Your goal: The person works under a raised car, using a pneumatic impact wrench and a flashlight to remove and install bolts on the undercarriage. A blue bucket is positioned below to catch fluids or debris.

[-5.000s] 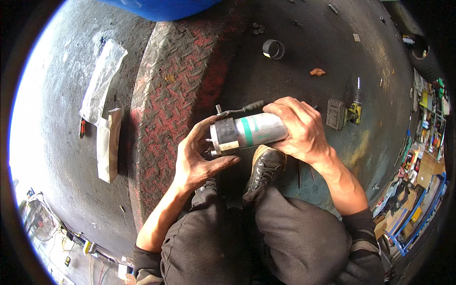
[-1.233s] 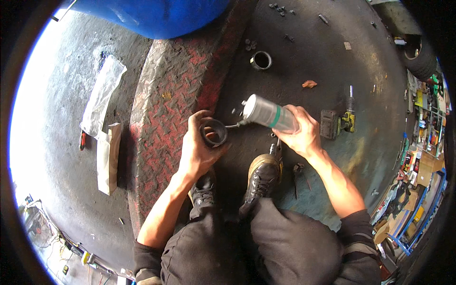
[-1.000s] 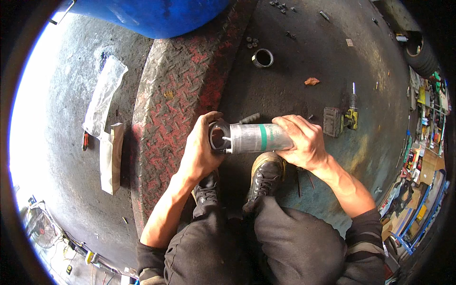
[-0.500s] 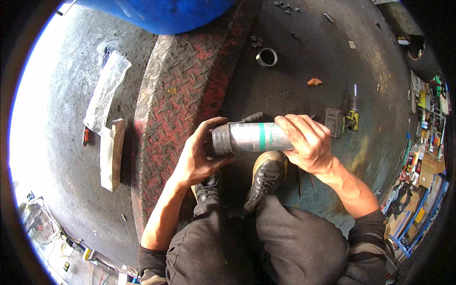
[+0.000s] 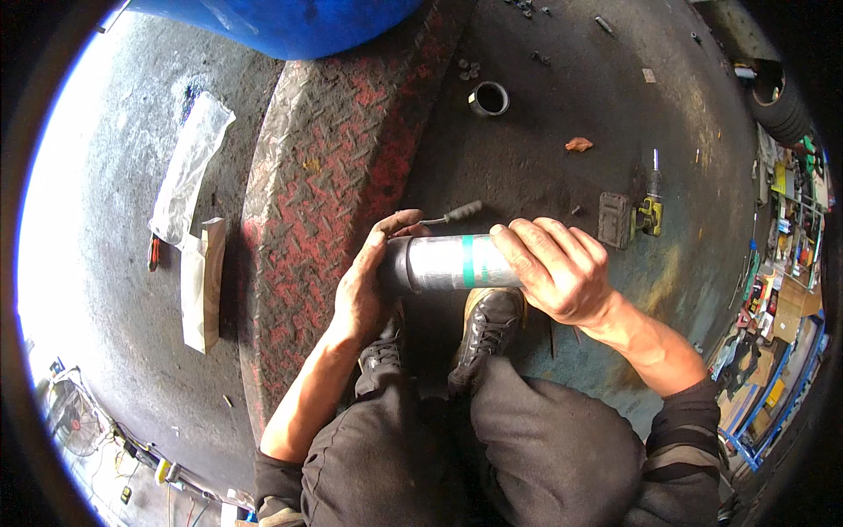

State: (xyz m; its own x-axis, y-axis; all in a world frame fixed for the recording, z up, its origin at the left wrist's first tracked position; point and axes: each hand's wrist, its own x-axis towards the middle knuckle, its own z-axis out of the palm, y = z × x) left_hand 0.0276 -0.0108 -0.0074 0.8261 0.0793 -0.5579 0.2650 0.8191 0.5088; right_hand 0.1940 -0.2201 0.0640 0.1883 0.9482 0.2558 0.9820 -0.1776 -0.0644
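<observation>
Above my shoes I hold a silver cylinder (image 5: 439,263) with a green band, lying nearly level across my body. At its left end is a dark collar (image 5: 397,266). My left hand (image 5: 362,285) curls round that collar, its thumb side partly hidden. My right hand (image 5: 558,270) wraps over the cylinder's right end from above and covers it. Just beyond the cylinder, a screwdriver-like tool (image 5: 463,212) with a grey handle lies on the floor, its thin shaft pointing toward my left fingers.
A red, worn tread-plate ramp (image 5: 316,167) runs along my left, beneath a blue drum (image 5: 307,26). Farther left lie a clear plastic sleeve (image 5: 191,162) and an open carton (image 5: 202,290). Ahead stands a black ring (image 5: 488,99); a cordless power tool (image 5: 650,211) lies right, near crowded shelves (image 5: 773,351).
The cylinder has shifted slightly left and toward me, along with both hands. More of the grey-handled tool and its shaft now shows beyond it.
</observation>
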